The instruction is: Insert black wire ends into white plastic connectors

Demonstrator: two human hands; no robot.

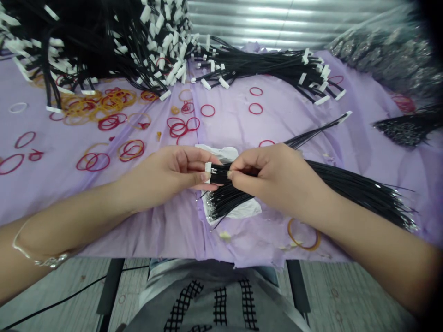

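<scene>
Hands nearly touching, left hand (pixel 162 177) pinched on white connector (pixel 208 173), right hand (pixel 273 182) clamped on black wire bundle (pixel 346 189).

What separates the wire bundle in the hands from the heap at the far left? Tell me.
The bundle is pinched by the left hand and right hand; the heap lies untouched. The bundle shows few white connectors, the heap many. The heap is far larger. Both are thin black wires.
</scene>
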